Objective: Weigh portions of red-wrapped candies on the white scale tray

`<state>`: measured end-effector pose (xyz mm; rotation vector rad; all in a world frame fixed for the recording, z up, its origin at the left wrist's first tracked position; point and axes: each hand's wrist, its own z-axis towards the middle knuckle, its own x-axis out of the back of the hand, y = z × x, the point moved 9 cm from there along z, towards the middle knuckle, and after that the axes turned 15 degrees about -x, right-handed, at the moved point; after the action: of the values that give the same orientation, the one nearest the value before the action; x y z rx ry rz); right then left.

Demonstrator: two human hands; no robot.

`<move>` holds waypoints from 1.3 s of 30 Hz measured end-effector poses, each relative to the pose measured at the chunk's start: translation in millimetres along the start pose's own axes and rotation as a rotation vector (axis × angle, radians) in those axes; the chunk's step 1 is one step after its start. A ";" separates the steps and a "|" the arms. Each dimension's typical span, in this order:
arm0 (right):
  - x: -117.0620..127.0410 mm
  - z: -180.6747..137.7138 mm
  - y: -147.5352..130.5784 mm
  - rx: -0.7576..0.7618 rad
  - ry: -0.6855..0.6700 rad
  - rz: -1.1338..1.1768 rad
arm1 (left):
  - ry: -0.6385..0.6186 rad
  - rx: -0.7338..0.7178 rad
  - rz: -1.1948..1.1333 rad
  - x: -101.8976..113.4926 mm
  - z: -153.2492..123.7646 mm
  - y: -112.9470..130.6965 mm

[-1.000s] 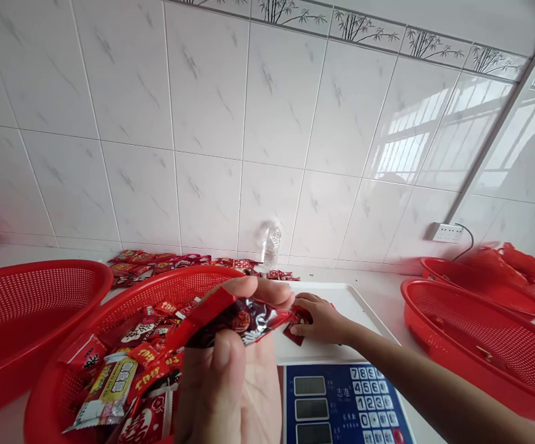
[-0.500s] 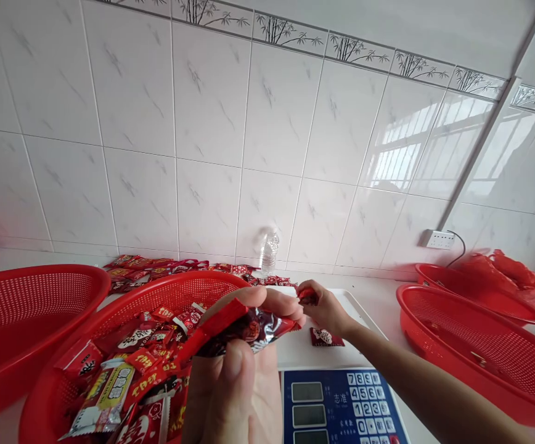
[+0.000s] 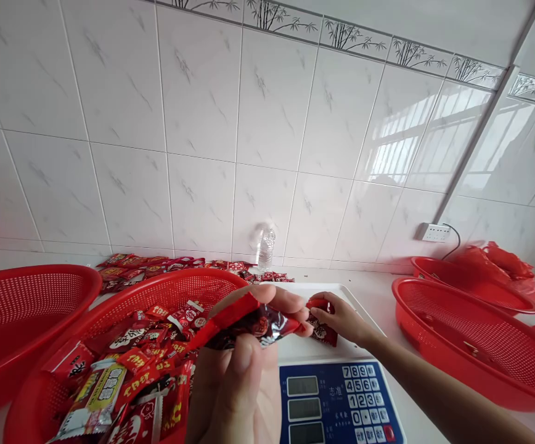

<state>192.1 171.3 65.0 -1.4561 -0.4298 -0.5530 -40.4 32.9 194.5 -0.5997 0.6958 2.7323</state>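
My left hand [image 3: 244,364] is closed on a glossy red and dark brown snack packet [image 3: 258,327], pinched between thumb and fingers in front of the scale. Over the white weighing tray [image 3: 295,351], my right hand [image 3: 341,317] has its fingers curled round a small red packet [image 3: 319,304]. A dark red packet [image 3: 325,333] with pale lettering lies on the tray right under those fingers; whether they touch it I cannot tell. The blue scale panel [image 3: 334,391] with number keys sits nearest me. Left of it stands a red perforated basket [image 3: 188,280] full of mixed snack packets.
Another red basket [image 3: 64,277] stands at far left. At the right are a red basket [image 3: 438,320] and a second red basket [image 3: 471,290] behind it, with red plastic bags [image 3: 503,262]. Loose packets [image 3: 133,265] and a clear bottle [image 3: 266,250] line the tiled wall.
My right hand has moved slightly right and down over the tray, to the dark red packet there. The left hand keeps its packet. The view has shifted a little.
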 end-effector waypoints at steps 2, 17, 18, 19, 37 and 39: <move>0.5 0.5 2.8 0.012 0.025 -0.051 | -0.010 -0.003 -0.002 -1.1 0.6 -3.2; -39.6 -14.5 2.4 0.060 -0.302 -0.608 | 0.094 -0.009 -0.154 -3.9 0.7 -2.4; -41.0 -13.4 2.9 0.065 -0.306 -0.619 | 0.092 -0.020 -0.164 -4.1 1.7 -2.8; -41.8 -11.5 3.6 0.070 -0.299 -0.627 | 0.091 -0.025 -0.166 -4.1 2.2 -3.0; -34.8 6.7 -3.6 0.265 -0.014 -0.600 | 0.077 0.004 -0.106 -1.8 -0.5 1.1; -33.4 6.2 -4.5 0.269 0.011 -0.590 | 0.049 0.010 -0.105 -3.7 0.0 1.1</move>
<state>162.9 180.4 49.5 -1.0571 -0.9010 -0.9302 -37.4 31.5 196.7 -0.6837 0.6696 2.6244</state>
